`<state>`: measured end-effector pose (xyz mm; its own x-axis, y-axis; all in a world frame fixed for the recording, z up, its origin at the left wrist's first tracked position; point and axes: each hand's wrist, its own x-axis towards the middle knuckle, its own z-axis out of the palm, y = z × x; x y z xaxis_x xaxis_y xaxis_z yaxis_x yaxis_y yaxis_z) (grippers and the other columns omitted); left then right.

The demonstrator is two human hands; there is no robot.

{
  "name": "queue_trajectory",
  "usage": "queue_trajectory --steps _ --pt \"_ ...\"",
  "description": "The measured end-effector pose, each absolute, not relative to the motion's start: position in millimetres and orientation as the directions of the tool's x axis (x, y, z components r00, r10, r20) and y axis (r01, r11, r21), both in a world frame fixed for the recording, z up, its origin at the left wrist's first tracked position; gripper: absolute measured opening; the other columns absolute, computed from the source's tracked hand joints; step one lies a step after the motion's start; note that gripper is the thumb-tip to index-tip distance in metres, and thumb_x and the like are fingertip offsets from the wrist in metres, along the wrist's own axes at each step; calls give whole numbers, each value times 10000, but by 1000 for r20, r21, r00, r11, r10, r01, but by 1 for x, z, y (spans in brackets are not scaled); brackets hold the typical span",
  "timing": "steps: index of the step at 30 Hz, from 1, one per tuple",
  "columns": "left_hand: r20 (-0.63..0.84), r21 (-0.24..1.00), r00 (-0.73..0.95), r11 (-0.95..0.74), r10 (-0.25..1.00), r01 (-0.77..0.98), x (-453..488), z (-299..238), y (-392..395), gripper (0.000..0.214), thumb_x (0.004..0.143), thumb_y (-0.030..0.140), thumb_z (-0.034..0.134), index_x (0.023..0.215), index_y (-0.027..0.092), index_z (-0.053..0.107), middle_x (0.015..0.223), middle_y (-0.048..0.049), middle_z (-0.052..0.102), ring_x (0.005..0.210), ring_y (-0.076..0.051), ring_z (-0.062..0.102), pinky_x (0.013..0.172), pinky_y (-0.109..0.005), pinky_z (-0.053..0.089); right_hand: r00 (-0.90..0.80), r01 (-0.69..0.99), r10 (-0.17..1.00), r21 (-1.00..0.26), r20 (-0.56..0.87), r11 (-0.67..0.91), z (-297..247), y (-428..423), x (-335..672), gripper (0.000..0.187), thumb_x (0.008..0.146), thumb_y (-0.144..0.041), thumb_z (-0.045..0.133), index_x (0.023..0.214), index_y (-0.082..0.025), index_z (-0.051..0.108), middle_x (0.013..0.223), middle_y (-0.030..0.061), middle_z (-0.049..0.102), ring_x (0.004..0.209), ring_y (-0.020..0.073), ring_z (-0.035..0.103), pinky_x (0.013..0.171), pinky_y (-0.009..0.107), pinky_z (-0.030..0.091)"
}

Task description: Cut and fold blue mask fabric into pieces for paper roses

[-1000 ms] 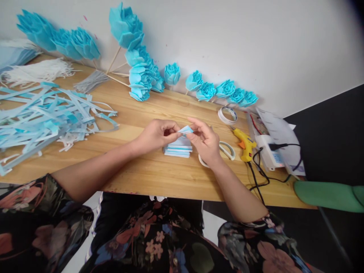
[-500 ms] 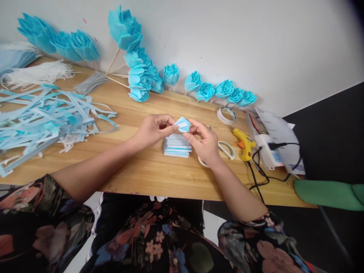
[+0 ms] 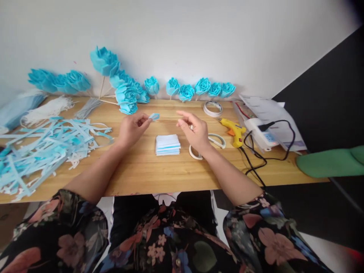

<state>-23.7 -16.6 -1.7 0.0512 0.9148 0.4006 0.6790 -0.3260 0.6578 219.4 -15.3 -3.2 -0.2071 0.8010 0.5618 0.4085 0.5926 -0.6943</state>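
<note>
Between the thumb and fingers of my left hand (image 3: 132, 128) is a small folded piece of light blue fabric (image 3: 154, 116), held above the table. My right hand (image 3: 196, 129) is apart from it, with the fingers loosely spread and nothing visible in them. Below and between the hands lies a neat stack of white and blue folded pieces (image 3: 167, 145). Scissors (image 3: 217, 140) with pale handles lie on the table, partly hidden under my right hand; their blades are out of sight.
A yellow glue gun (image 3: 234, 131) and a white power strip (image 3: 261, 134) with black cables lie right. A tape roll (image 3: 212, 109) sits behind. Blue fabric flowers (image 3: 126, 96) on sticks line the wall. Cut strips (image 3: 54, 148) are heaped left. A green chair arm (image 3: 330, 162) meets the right edge.
My right hand has let go of the folded blue piece and moved away from it. My left hand has drawn left with the piece. The camera view has tilted up.
</note>
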Motion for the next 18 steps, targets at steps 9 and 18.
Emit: queue_trajectory --steps 9,18 --pt "303 -42 211 -208 929 977 -24 11 2 424 990 345 316 911 161 690 961 -162 720 901 -281 637 687 -341 361 -362 527 684 -466 633 710 0 -13 225 292 963 -228 510 1185 -238 699 992 50 778 908 192 707 854 325 522" --pt "68 -128 176 -167 982 978 -1 13 36 402 943 152 313 1019 20 685 1052 -293 674 987 -374 638 709 -387 398 -398 562 645 -382 652 734 0 -8 228 306 979 -230 486 1199 -240 697 1054 50 777 953 187 706 856 306 510"
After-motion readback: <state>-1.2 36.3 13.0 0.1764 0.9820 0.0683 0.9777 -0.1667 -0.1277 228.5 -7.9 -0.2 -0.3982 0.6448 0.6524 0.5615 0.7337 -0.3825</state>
